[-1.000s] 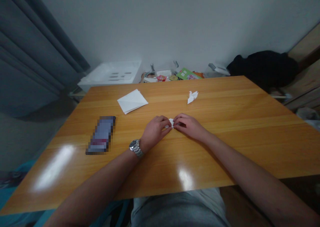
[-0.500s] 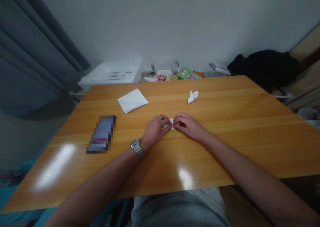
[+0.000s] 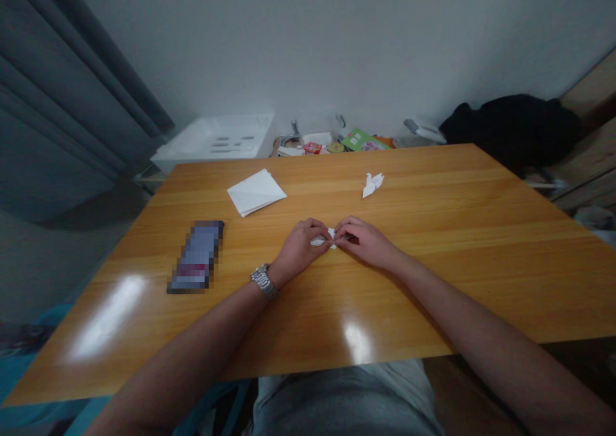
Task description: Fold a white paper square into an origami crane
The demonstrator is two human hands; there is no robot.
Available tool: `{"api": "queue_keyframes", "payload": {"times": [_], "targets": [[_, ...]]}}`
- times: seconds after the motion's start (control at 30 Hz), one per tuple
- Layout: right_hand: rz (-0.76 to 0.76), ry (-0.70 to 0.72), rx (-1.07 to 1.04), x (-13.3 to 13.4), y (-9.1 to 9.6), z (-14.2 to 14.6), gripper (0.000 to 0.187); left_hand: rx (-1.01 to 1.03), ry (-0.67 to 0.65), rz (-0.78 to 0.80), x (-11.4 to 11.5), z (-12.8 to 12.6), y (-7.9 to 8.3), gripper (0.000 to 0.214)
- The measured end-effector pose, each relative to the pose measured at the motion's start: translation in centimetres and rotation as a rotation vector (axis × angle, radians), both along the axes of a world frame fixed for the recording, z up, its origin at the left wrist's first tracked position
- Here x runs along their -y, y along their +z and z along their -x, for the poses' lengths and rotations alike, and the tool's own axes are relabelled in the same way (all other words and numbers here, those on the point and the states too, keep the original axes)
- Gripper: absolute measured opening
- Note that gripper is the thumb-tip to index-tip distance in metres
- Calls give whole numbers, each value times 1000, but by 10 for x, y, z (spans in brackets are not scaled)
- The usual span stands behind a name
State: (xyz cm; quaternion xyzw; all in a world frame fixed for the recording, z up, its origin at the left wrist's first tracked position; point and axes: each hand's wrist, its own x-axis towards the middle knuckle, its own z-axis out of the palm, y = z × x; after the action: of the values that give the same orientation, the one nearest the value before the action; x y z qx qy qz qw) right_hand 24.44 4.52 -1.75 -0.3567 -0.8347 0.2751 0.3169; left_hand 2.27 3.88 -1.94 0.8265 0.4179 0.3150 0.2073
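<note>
Both of my hands meet at the middle of the wooden table (image 3: 433,276). My left hand (image 3: 299,249), with a metal watch on its wrist, and my right hand (image 3: 362,241) pinch a small piece of folded white paper (image 3: 328,237) between their fingertips, pressed low against the tabletop. Most of that paper is hidden by my fingers. A finished white paper crane (image 3: 371,184) stands farther back, to the right of my hands. A stack of white square paper sheets (image 3: 256,192) lies at the back left.
A dark phone (image 3: 196,256) lies flat to the left of my left hand. Behind the table are a white plastic container (image 3: 216,141), small colourful clutter (image 3: 337,144) and a black bag or garment (image 3: 510,128). A grey curtain hangs on the left.
My fingers have shifted slightly on the small folded paper; the hands stay in the same spot. The view has barely moved.
</note>
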Motion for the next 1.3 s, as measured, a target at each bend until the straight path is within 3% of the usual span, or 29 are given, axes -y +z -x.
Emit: {"api": "queue_keyframes", "payload": {"times": [0.57, 0.9, 1.07, 1.3], "targets": [[-34, -91, 24, 0, -1, 3, 5, 18, 36, 58, 1, -3, 8, 6], [-179, 0, 102, 0, 2, 2, 13, 20, 81, 54, 1, -5, 4, 8], [-230, 46, 188, 4, 1, -4, 18, -114, 68, -23, 6, -2, 8, 11], [-243, 50, 300, 15, 5, -10, 32, -383, -76, -156, 17, 10, 18, 30]]}}
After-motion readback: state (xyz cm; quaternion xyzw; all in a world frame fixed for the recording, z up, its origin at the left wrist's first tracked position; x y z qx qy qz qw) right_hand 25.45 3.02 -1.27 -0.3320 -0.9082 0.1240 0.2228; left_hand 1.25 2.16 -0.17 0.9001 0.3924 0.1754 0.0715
